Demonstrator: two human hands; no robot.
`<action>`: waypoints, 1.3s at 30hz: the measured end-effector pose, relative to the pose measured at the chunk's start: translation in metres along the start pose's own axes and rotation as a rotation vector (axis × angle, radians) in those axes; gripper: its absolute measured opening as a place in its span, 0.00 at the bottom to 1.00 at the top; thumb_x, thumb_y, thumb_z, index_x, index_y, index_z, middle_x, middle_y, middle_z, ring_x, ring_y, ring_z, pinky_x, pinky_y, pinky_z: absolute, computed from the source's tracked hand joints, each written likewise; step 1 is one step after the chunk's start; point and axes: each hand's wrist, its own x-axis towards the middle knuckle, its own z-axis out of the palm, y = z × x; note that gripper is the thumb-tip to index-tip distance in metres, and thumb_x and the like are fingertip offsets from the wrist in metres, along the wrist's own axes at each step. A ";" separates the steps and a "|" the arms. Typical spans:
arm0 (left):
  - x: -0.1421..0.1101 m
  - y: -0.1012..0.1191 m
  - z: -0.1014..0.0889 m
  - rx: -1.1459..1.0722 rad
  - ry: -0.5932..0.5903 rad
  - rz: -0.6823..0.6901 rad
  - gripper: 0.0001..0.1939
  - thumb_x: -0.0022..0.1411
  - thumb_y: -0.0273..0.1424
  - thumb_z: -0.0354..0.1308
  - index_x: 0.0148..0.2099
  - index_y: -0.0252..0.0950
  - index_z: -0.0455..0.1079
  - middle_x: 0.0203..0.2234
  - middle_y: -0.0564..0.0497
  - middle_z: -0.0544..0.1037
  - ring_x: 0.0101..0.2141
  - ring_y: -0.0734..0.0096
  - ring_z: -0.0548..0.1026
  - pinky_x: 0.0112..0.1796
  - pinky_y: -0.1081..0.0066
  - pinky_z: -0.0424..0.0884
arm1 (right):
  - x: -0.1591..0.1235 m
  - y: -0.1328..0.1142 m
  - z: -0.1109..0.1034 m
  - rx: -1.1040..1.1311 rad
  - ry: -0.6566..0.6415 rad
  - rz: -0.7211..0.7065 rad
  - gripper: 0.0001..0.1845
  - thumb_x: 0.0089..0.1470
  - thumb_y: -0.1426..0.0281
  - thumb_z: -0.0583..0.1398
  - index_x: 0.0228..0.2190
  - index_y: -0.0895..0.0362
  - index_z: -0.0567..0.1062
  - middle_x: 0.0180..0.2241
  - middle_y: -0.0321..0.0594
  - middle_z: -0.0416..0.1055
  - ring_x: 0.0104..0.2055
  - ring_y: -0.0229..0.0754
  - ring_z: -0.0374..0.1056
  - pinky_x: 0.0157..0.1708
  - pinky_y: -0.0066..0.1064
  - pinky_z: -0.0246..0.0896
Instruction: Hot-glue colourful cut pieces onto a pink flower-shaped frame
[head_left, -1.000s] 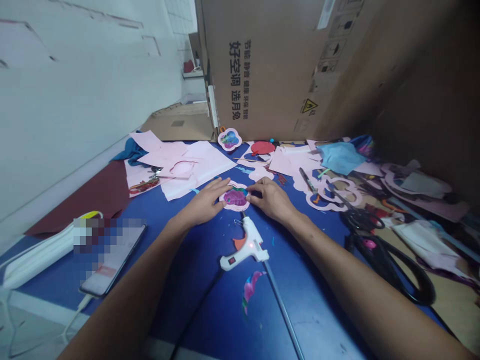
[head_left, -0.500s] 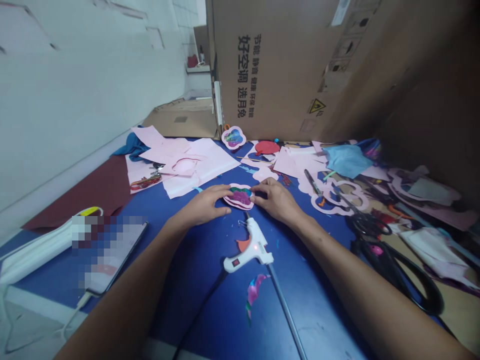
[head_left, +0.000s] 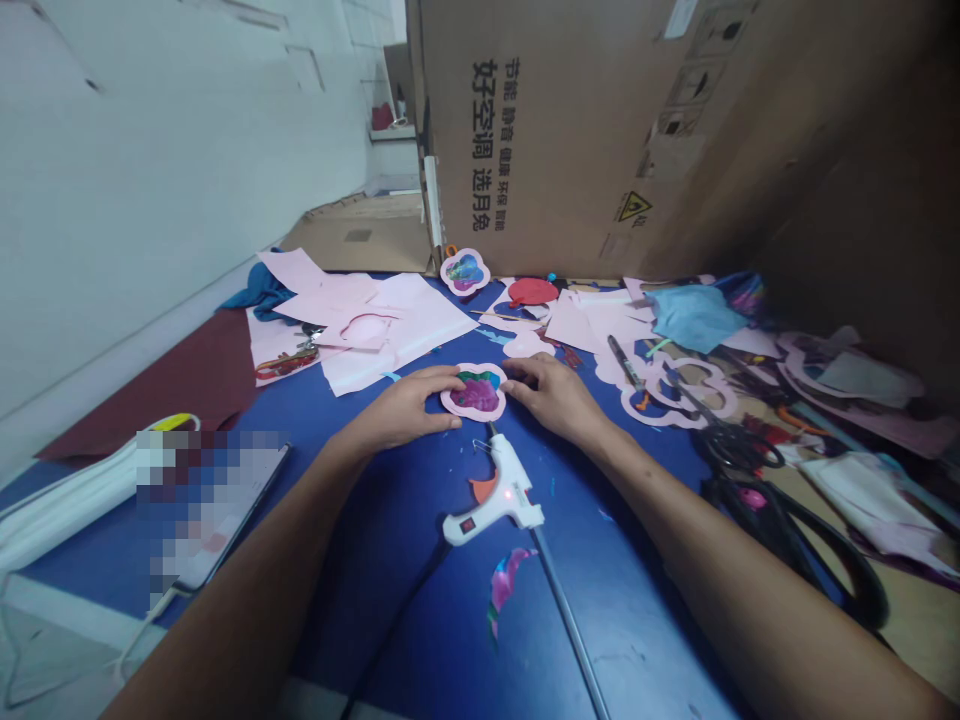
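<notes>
Between my hands is a pink flower-shaped paper frame [head_left: 448, 402] with shiny purple and green material in its middle. My left hand [head_left: 409, 408] touches its left edge with stretched fingertips, the thumb spread apart below. At the right edge, my right hand [head_left: 551, 398] has its fingers curled and pinches the rim between thumb and forefinger. Just below the frame lies a white glue gun [head_left: 499, 490] with an orange trigger, a lit red light and a long glue stick at its rear. A curved shiny purple scrap [head_left: 506, 588] rests on the blue table under it.
A large cardboard box [head_left: 570, 140] stands behind the table. Pink paper sheets [head_left: 409, 320] and a similar flower piece [head_left: 465, 272] lie at the back. To the right are black-handled scissors [head_left: 795, 545], pink cut-outs and a blue cloth [head_left: 697, 318]. A phone [head_left: 217, 525] lies left.
The flower frame, tilted with its layers showing half a second ago, now faces up more fully. My left thumb has moved off its face to below the left edge. The view has shifted slightly.
</notes>
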 end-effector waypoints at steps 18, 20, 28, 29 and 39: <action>0.000 0.001 -0.001 0.016 0.008 -0.019 0.25 0.64 0.38 0.70 0.62 0.42 0.81 0.73 0.44 0.71 0.72 0.49 0.68 0.73 0.53 0.60 | 0.008 -0.014 0.002 -0.133 -0.062 0.127 0.25 0.76 0.66 0.54 0.66 0.43 0.79 0.57 0.46 0.77 0.58 0.54 0.75 0.52 0.38 0.69; 0.001 -0.001 0.000 0.027 0.007 -0.003 0.23 0.65 0.37 0.69 0.61 0.42 0.82 0.72 0.43 0.72 0.72 0.50 0.69 0.73 0.53 0.60 | 0.009 -0.017 0.001 -0.145 -0.077 0.147 0.24 0.76 0.65 0.54 0.66 0.41 0.78 0.59 0.45 0.77 0.60 0.55 0.75 0.54 0.40 0.69; 0.001 -0.006 0.001 0.022 0.020 0.041 0.22 0.64 0.39 0.69 0.59 0.41 0.82 0.71 0.41 0.73 0.70 0.47 0.71 0.72 0.52 0.63 | 0.008 -0.022 -0.001 -0.133 -0.085 0.165 0.24 0.75 0.64 0.53 0.64 0.42 0.81 0.59 0.43 0.78 0.61 0.54 0.75 0.56 0.40 0.69; 0.001 -0.006 0.001 0.015 0.023 0.041 0.21 0.64 0.39 0.70 0.58 0.40 0.83 0.71 0.41 0.73 0.70 0.47 0.71 0.72 0.52 0.63 | 0.008 -0.022 -0.001 -0.132 -0.083 0.163 0.24 0.75 0.64 0.54 0.63 0.42 0.81 0.59 0.43 0.78 0.60 0.54 0.75 0.56 0.40 0.69; 0.002 -0.008 0.004 -0.055 0.073 0.050 0.18 0.64 0.38 0.69 0.55 0.41 0.84 0.69 0.41 0.76 0.68 0.49 0.74 0.71 0.51 0.64 | 0.009 -0.020 -0.001 -0.132 -0.080 0.160 0.23 0.75 0.63 0.55 0.62 0.42 0.82 0.58 0.44 0.79 0.58 0.54 0.76 0.51 0.39 0.69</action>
